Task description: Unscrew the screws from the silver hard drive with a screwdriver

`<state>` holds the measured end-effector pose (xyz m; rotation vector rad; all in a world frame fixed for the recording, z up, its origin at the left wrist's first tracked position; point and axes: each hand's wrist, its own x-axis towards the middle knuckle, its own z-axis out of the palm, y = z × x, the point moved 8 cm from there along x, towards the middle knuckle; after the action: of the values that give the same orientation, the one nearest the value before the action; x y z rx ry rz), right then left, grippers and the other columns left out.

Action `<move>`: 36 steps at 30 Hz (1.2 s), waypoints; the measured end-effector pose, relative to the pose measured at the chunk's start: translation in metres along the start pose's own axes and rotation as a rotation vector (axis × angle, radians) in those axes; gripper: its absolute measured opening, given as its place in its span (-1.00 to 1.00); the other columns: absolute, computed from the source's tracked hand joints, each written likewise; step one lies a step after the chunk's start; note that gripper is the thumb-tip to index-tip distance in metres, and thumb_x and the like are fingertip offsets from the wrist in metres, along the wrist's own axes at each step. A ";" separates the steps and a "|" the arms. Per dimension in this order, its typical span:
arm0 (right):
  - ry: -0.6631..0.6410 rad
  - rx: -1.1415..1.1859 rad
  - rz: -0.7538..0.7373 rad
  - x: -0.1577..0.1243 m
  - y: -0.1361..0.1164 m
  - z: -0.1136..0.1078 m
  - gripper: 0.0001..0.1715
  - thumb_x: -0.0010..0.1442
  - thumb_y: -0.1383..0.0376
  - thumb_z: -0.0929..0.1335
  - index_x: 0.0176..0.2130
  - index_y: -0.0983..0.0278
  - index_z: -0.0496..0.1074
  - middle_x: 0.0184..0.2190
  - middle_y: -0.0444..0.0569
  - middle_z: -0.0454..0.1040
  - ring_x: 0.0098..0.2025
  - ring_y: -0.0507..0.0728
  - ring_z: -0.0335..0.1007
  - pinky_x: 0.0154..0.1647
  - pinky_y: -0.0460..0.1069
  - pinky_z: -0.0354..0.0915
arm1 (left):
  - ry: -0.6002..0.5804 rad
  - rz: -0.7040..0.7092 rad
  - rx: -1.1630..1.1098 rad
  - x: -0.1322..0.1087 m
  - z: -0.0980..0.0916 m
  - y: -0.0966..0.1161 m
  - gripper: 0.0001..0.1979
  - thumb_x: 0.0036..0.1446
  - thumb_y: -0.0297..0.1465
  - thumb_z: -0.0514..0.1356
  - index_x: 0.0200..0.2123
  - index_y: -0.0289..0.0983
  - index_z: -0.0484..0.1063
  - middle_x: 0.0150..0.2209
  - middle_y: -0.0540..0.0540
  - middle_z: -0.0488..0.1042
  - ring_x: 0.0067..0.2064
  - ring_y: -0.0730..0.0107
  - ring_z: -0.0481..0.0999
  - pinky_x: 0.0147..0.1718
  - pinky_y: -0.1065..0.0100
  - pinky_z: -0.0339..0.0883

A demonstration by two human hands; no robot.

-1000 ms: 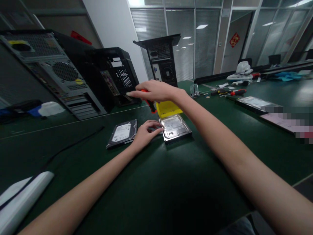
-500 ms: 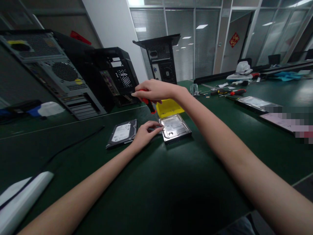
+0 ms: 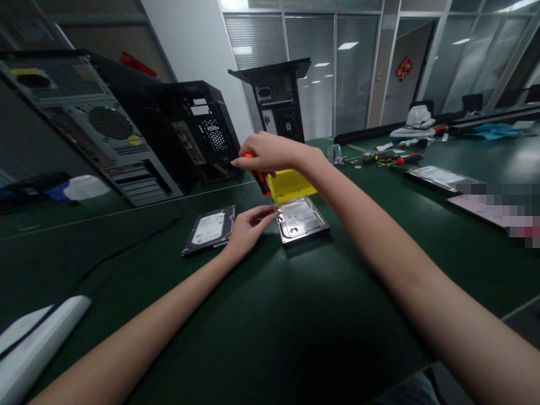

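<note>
My right hand (image 3: 264,151) is wrapped round the red and black handle of a screwdriver (image 3: 262,183). The screwdriver slants down towards the upper left part of a silver hard drive (image 3: 301,220), which lies flat on the table; its thin shaft is hard to see. At the drive's left edge, the thumb and fingers of my left hand (image 3: 247,229) close together and touch it, close to the screwdriver's tip. A second hard drive (image 3: 210,229) with a white label lies left of that hand. Just behind the silver drive is a yellow tray (image 3: 291,187).
Computer cases (image 3: 122,124) stand at the back left, and another case (image 3: 278,101) behind the yellow tray. To the right lie more drives (image 3: 441,176), a red-handled tool (image 3: 410,159) and a clear cup (image 3: 334,154). A black cable (image 3: 126,247) crosses the left side.
My right hand has shifted slightly right and turned a little with the screwdriver. My left fingers have moved slightly up along the drive's edge. The drives have stayed in place.
</note>
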<state>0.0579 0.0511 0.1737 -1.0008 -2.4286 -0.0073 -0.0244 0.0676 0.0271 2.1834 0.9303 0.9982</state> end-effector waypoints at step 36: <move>-0.112 0.009 0.061 -0.005 0.008 0.004 -0.59 0.31 0.13 0.13 -0.29 0.40 0.31 -0.57 -0.11 0.24 -0.57 -0.05 0.13 -0.44 -0.09 0.06 | -0.024 -0.011 0.023 -0.002 0.004 0.009 -0.67 0.16 -0.24 0.16 -0.07 -0.28 0.48 -0.04 -0.14 0.54 -0.01 0.22 0.50 0.07 0.13 0.30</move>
<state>0.0643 0.0546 0.1664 -1.0977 -2.4954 0.0832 -0.0192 0.0601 0.0301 2.2015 0.9466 0.9587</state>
